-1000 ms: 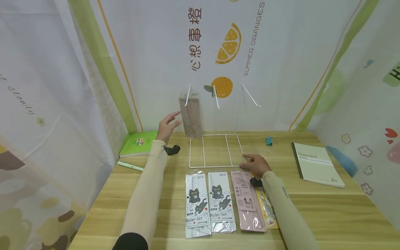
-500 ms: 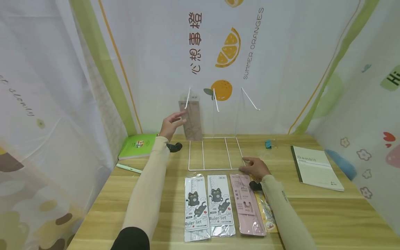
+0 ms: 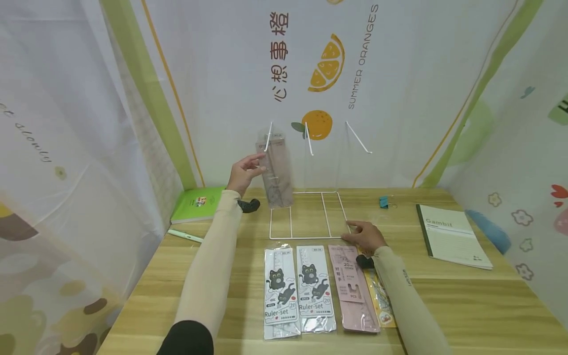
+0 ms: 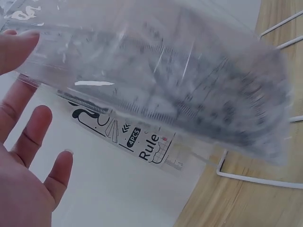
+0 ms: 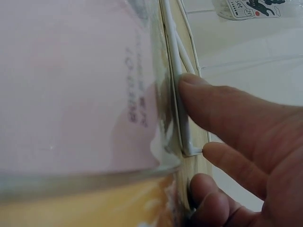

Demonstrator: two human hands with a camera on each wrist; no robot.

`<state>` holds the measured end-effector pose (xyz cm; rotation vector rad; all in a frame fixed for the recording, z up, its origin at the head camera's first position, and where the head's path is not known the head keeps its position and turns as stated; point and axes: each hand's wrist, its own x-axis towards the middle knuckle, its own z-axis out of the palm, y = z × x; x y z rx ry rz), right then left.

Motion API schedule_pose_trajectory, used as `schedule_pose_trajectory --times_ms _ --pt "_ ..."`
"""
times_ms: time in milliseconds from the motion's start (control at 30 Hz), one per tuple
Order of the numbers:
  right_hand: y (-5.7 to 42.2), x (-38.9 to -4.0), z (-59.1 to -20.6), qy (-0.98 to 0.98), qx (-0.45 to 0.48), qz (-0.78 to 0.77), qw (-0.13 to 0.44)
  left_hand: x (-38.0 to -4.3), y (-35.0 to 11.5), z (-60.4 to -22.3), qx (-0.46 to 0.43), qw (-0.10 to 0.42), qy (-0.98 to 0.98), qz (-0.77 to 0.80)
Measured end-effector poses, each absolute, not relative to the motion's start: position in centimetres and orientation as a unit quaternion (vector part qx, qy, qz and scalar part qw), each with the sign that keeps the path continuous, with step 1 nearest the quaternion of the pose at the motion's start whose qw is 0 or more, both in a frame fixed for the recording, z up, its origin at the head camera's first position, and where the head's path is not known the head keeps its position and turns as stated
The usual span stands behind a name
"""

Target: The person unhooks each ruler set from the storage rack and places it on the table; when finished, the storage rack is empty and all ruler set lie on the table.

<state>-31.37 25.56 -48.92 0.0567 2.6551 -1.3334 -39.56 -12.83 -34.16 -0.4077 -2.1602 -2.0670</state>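
A ruler set in a clear, pinkish pack (image 3: 276, 172) hangs at the left hook (image 3: 268, 137) of the white wire rack (image 3: 310, 238). My left hand (image 3: 245, 173) pinches its left edge, with the thumb (image 4: 19, 49) over the front. Behind it, the left wrist view shows another ruler-set pack (image 4: 135, 136) with black print. My right hand (image 3: 365, 235) holds the rack's front right corner between thumb and forefinger. Two cat-print ruler sets (image 3: 280, 286) (image 3: 315, 283) and a pink ruler pack (image 3: 352, 288) lie in front of the rack.
A yellow pack (image 3: 381, 301) lies partly under the right forearm. The green book (image 3: 195, 204) and light green pen (image 3: 185, 235) are at the left. A blue binder clip (image 3: 383, 201) and a notebook (image 3: 454, 236) lie at the right. The rack's middle and right hooks stick forward.
My left hand has moved right and taken hold of the hanging pack's edge. The pack's lower end has swung forward. My right hand stays at the rack's corner.
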Motion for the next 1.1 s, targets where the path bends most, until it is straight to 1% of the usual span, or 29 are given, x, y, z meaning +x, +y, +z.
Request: schedule_pose_trajectory --times_ms 167,567,833,967,1100 --pt "25.7 -31.5 -49.0 0.888 0.022 -0.451 0.089 -39.1 -12.8 -34.2 -0.144 0.084 -0.71 -0.684" --pt "25.7 -31.6 -49.1 0.885 0.029 -0.455 0.097 -37.2 -13.9 -34.5 -0.197 0.135 -0.701 -0.672" --pt "25.8 -31.6 -49.2 0.887 0.026 -0.451 0.094 -35.3 -14.4 -34.2 -0.201 0.126 -0.713 -0.66" --pt "25.8 -31.6 -49.3 0.888 0.026 -0.449 0.092 -34.5 -14.6 -34.2 -0.205 0.129 -0.714 -0.657" --pt "25.7 -31.6 -49.2 0.889 0.033 -0.447 0.092 -35.0 -14.9 -35.2 -0.214 0.138 -0.706 -0.661"
